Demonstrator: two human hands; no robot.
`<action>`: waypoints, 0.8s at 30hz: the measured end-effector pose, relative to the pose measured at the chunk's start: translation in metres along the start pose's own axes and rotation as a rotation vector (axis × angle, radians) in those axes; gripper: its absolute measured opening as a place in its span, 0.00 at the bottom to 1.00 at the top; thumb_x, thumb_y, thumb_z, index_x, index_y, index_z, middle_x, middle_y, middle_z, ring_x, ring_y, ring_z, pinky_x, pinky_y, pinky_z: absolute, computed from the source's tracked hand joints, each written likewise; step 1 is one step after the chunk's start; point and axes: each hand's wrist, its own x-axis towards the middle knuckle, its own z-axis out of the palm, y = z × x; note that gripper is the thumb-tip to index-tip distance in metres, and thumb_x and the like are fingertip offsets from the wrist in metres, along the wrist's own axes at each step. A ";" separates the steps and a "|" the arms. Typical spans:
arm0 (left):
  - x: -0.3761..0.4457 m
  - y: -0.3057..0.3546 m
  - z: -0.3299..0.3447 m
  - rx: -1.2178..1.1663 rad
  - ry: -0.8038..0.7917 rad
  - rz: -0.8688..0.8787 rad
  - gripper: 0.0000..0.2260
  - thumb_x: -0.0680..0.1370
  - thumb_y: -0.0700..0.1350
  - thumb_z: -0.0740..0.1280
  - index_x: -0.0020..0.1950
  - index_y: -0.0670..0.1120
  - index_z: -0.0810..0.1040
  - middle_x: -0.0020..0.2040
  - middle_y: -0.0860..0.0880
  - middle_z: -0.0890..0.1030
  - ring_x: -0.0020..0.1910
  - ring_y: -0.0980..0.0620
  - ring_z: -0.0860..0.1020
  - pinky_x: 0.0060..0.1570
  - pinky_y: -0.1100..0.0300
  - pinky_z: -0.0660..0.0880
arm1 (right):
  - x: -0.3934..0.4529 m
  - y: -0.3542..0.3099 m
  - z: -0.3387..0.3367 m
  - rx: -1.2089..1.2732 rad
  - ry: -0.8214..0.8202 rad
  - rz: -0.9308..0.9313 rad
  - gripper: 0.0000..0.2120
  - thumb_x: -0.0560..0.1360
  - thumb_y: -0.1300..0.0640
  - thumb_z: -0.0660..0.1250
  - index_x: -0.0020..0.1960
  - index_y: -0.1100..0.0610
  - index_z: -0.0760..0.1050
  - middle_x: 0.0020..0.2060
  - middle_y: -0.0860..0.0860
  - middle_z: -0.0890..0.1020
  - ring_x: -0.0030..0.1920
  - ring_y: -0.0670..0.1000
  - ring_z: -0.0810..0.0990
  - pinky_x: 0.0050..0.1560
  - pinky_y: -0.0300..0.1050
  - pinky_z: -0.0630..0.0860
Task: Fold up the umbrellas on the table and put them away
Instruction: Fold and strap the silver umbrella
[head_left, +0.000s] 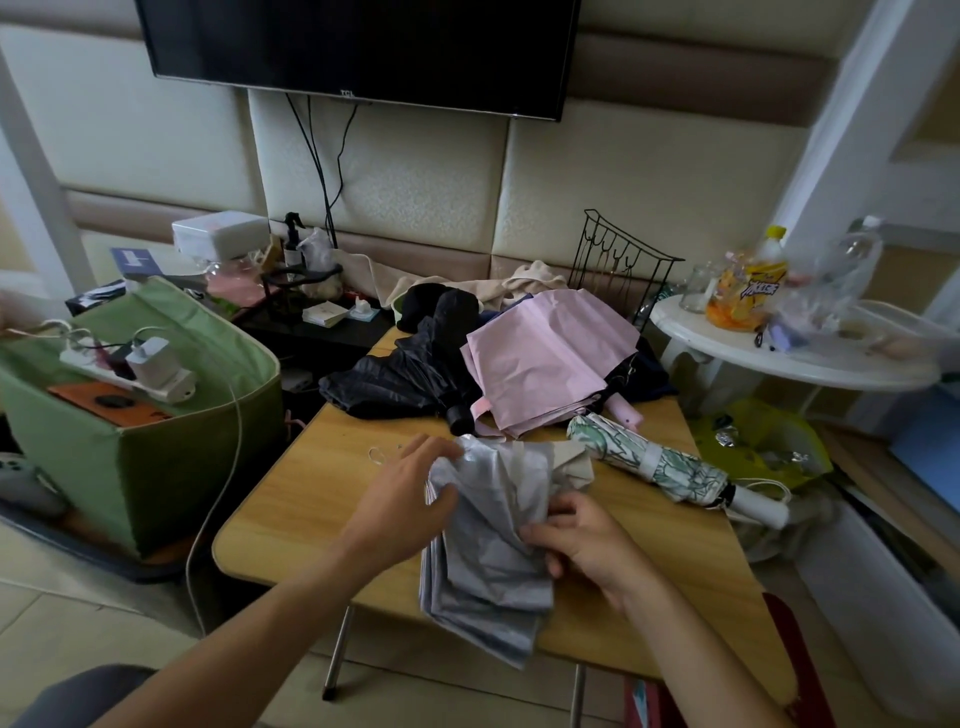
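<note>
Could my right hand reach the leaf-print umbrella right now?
Probably yes, once the right hand lets go of the silver umbrella; the leaf-print umbrella lies uncovered on its side of the table.

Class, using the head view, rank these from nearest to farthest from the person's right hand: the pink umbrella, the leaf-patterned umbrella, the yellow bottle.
From the right hand:
1. Leaf-patterned umbrella, rolled up, lying on the table just beyond and right.
2. Pink umbrella, loose, farther back mid-table.
3. Yellow bottle, on the white side table, far right.
</note>
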 end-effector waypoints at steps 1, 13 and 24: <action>0.000 0.002 0.001 0.007 -0.048 0.011 0.14 0.79 0.43 0.68 0.63 0.52 0.77 0.61 0.58 0.76 0.57 0.60 0.75 0.57 0.66 0.71 | 0.000 -0.002 -0.001 -0.035 -0.028 -0.024 0.20 0.72 0.60 0.79 0.60 0.62 0.77 0.44 0.57 0.87 0.26 0.48 0.74 0.36 0.42 0.76; 0.007 0.009 0.005 -0.188 -0.053 -0.191 0.18 0.78 0.57 0.68 0.36 0.46 0.78 0.42 0.50 0.77 0.44 0.54 0.75 0.43 0.55 0.72 | -0.005 -0.014 -0.011 0.019 -0.025 -0.097 0.13 0.77 0.57 0.74 0.57 0.63 0.80 0.35 0.50 0.81 0.30 0.46 0.73 0.30 0.34 0.69; 0.001 0.017 -0.004 -0.634 -0.044 -0.429 0.14 0.80 0.51 0.70 0.43 0.42 0.83 0.44 0.43 0.83 0.48 0.48 0.80 0.48 0.54 0.76 | -0.001 -0.022 -0.023 0.123 -0.048 -0.148 0.05 0.76 0.58 0.74 0.51 0.55 0.81 0.37 0.50 0.80 0.30 0.45 0.73 0.29 0.34 0.65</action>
